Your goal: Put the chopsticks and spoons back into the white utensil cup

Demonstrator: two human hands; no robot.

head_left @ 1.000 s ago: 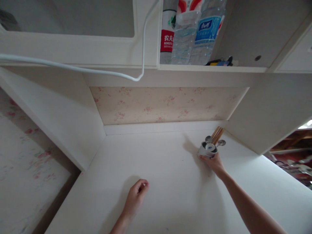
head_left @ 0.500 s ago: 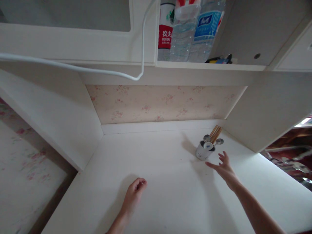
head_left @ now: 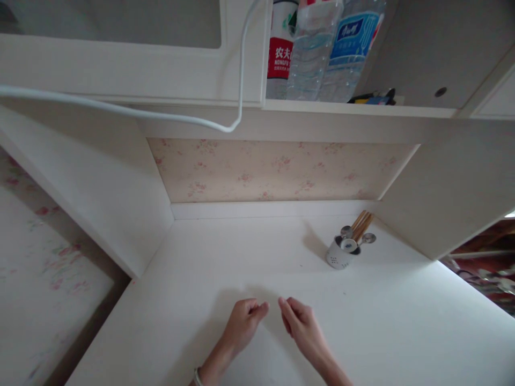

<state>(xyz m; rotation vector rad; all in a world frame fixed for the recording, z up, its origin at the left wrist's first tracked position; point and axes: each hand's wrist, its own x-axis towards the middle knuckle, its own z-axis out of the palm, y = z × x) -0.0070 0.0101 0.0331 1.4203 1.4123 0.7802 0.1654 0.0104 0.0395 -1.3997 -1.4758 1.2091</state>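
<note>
Near the front of the white tabletop point(head_left: 249, 257), my left hand point(head_left: 246, 316) and my right hand point(head_left: 298, 319) face each other with a small gap between them. Both are closed in loose fists, thumbs on top, and no object shows in either. A bracelet circles the left wrist. Beyond them to the right stands a perforated metal cutlery holder point(head_left: 337, 259), apart from both hands. Wooden chopsticks point(head_left: 361, 225), metal spoons point(head_left: 368, 238) and a pale round-ended utensil point(head_left: 348, 245) stick out of it.
Overhead, a shelf point(head_left: 362, 110) carries several water bottles point(head_left: 309, 64) and small dark items. A white cable point(head_left: 181, 118) hangs across the cabinet front. Side panels point(head_left: 446, 177) bound the tabletop left and right, with a floral wall point(head_left: 257, 171) behind.
My right hand has left the cutlery holder's side, moved left towards my left hand, and closed from spread fingers. My left hand has shifted slightly right. The view has turned a little.
</note>
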